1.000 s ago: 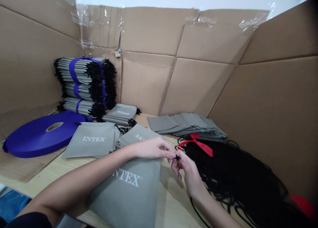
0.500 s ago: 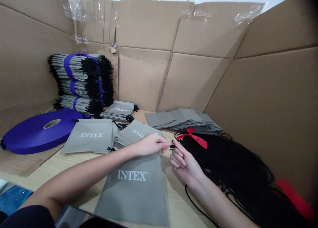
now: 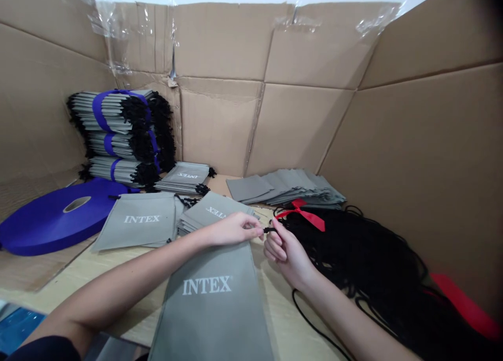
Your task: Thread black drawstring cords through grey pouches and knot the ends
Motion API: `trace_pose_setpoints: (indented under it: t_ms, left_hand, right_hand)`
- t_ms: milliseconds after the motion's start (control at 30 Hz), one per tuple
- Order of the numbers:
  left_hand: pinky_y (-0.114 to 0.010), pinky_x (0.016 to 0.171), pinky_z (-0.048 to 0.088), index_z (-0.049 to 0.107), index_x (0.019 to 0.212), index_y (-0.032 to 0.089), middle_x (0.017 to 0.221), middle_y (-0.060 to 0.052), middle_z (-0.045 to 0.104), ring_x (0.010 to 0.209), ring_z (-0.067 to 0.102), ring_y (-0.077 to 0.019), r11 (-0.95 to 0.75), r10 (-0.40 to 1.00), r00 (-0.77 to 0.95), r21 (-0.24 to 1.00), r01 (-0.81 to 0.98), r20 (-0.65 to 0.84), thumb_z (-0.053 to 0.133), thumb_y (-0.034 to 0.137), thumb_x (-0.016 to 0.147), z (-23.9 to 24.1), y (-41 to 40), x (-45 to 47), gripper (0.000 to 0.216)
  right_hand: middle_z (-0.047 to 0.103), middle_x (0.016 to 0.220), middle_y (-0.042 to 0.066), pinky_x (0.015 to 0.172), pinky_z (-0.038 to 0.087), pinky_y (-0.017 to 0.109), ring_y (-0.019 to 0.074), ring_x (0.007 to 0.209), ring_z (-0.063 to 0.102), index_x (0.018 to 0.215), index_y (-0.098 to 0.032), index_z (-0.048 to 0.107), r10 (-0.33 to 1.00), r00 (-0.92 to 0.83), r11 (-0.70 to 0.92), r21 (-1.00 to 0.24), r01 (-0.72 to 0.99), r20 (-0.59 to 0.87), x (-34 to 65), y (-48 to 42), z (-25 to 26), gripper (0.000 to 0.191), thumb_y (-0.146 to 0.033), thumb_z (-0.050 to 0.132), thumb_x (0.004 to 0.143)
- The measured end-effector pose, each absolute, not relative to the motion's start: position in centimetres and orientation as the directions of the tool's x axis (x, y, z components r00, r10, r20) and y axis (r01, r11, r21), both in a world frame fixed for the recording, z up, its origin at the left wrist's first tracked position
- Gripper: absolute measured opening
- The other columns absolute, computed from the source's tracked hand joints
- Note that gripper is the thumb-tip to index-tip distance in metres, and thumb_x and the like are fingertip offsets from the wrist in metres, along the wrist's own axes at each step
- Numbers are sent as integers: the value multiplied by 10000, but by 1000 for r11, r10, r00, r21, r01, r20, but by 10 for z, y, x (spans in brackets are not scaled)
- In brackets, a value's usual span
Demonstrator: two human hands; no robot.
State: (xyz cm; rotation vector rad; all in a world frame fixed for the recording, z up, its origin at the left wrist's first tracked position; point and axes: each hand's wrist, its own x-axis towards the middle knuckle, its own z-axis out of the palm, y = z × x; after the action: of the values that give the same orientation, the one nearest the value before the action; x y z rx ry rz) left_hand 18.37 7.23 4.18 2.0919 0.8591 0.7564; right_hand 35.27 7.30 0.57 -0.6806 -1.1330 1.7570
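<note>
A short length of black cord (image 3: pixel 270 229) stretches between my two hands, with a knot-like thickening in it. My left hand (image 3: pixel 238 228) pinches its left end, the wrist resting over the top of a grey INTEX bag (image 3: pixel 212 314). On the other side, my right hand (image 3: pixel 285 248) grips the cord between thumb and forefinger, with the other fingers curled. The bag lies flat in front of me, its upper edge partly hidden by my left hand. From beneath my right forearm a loose black cord (image 3: pixel 310 324) curves toward the front edge.
Finished-looking grey bags (image 3: pixel 141 219) lie left of centre. Strapped bag bundles (image 3: pixel 113 135) stand behind a purple strap roll (image 3: pixel 51 214). Flat grey pouches (image 3: pixel 286 187) lie at the back. A black cord heap (image 3: pixel 365 251) with red ties fills the right. Cardboard walls (image 3: pixel 220 125) enclose the table.
My hands stay close together at the cord, and slightly more of it shows between my fingers. The whole view has shifted a little.
</note>
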Motion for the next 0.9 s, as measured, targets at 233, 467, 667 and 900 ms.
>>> trace_pose_setpoints:
  t_ms: [233,467,667,900]
  left_hand:
    - [-196,496,248,617,805,114,579,46,427,524,318,-75,-438,794,565,856,275,225,498,417,817,40,72,184,326]
    - [-205,597,342,637,743,111,632,7,549,606,454,-101,-354,800,567,917,183,196,455,438,840,39,78,180,387]
    - [-228,741,381,628,708,108,735,-27,622,727,530,-127,-382,758,608,916,121,236,468,433,833,32,82,181,383]
    - [-204,551,306,647,735,97,582,19,483,567,381,-94,-478,780,572,833,280,255,433,460,838,33,77,181,434]
  right_hand:
    - [355,319,-81,336,224,187,54,272,186,678,-195,506,915,-397,-77,-941,-331,64,356,84,-4,511,-668,349,790]
    - [466,479,-40,350,253,196,79,355,350,862,-191,506,831,-470,351,-936,33,296,361,78,-8,563,-682,235,817]
    - [438,484,-47,345,230,202,73,355,323,828,-193,478,804,-499,396,-918,40,325,360,75,-11,563,-670,180,832]
    - [347,465,-95,362,170,180,43,372,259,741,-195,457,863,-417,326,-945,33,284,355,72,-3,291,-463,560,792]
